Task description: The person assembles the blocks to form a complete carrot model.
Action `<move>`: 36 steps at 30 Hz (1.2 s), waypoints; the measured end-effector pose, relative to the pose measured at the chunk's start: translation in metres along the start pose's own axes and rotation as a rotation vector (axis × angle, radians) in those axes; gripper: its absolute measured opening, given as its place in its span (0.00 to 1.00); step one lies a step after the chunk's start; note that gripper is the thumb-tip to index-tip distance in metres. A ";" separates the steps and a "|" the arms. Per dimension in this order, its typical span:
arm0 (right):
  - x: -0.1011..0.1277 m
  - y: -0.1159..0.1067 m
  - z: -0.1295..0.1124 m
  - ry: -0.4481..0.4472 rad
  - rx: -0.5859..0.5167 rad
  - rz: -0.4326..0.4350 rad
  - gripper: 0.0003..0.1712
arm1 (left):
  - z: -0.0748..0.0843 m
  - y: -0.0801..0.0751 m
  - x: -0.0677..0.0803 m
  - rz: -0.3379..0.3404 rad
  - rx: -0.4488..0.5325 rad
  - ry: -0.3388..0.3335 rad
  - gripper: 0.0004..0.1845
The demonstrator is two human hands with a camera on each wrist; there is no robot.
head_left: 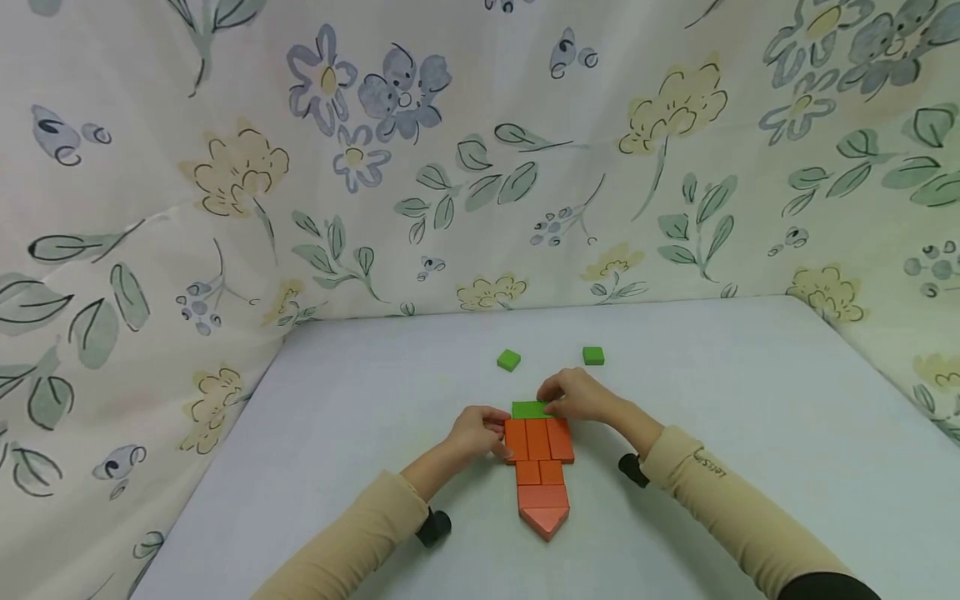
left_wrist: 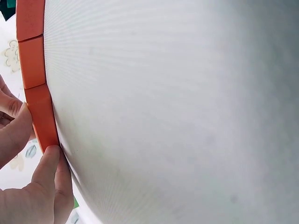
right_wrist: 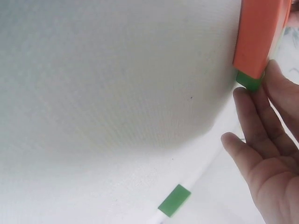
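Observation:
Several flat blocks lie joined in a column on the white table. A green block (head_left: 528, 409) sits at its far end, against a row of long orange blocks (head_left: 537, 439). Nearer are two small orange blocks (head_left: 540, 472), a pinkish-red rectangular block (head_left: 543, 497) and a pinkish-red triangular block (head_left: 545, 522). My left hand (head_left: 477, 431) holds the leftmost orange block (left_wrist: 43, 114) with thumb and fingertips at its side and far end. My right hand (head_left: 579, 395) pinches the green block (right_wrist: 248, 80) at its right end; the hand partly covers it in the head view.
Two loose green blocks, a left one (head_left: 508, 360) and a right one (head_left: 593, 356), lie farther back on the white table (head_left: 375, 375). A floral cloth (head_left: 480, 200) hangs behind the table and along its sides. Dark wrist cameras show under both sleeves.

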State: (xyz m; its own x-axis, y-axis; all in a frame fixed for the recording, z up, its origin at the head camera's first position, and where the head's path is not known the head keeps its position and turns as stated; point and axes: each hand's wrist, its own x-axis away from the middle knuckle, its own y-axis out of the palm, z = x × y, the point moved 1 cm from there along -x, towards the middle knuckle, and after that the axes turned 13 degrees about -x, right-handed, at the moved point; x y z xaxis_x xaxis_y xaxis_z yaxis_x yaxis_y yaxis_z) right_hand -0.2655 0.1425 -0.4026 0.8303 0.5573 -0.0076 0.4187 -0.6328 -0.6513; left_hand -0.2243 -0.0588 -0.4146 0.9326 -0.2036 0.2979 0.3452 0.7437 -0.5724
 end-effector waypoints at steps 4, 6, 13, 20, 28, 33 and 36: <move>0.000 -0.001 0.001 0.014 -0.014 -0.002 0.09 | 0.000 -0.001 0.000 0.002 -0.006 -0.001 0.26; -0.001 0.000 0.002 0.019 -0.018 -0.002 0.09 | 0.000 -0.001 0.000 0.003 -0.009 0.000 0.26; 0.000 0.000 0.000 0.032 -0.022 0.002 0.10 | 0.000 -0.001 -0.001 0.007 -0.004 0.001 0.26; -0.001 0.000 0.000 0.001 -0.013 -0.004 0.09 | 0.000 -0.001 -0.001 0.007 -0.004 0.000 0.26; -0.002 0.000 0.001 -0.013 0.002 -0.015 0.09 | -0.001 0.000 -0.001 0.007 -0.008 0.003 0.26; -0.006 -0.006 -0.002 0.002 0.014 0.009 0.09 | -0.001 0.000 -0.002 -0.001 -0.009 0.003 0.26; -0.015 -0.011 -0.004 0.027 0.027 0.067 0.09 | -0.002 0.001 -0.002 -0.004 -0.008 0.003 0.26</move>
State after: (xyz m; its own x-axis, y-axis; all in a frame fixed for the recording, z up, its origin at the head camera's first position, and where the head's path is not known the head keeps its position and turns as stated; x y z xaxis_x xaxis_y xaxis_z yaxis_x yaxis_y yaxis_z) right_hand -0.2807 0.1392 -0.3923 0.8661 0.4989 -0.0315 0.3518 -0.6531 -0.6706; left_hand -0.2262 -0.0589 -0.4170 0.9317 -0.2082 0.2976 0.3492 0.7382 -0.5771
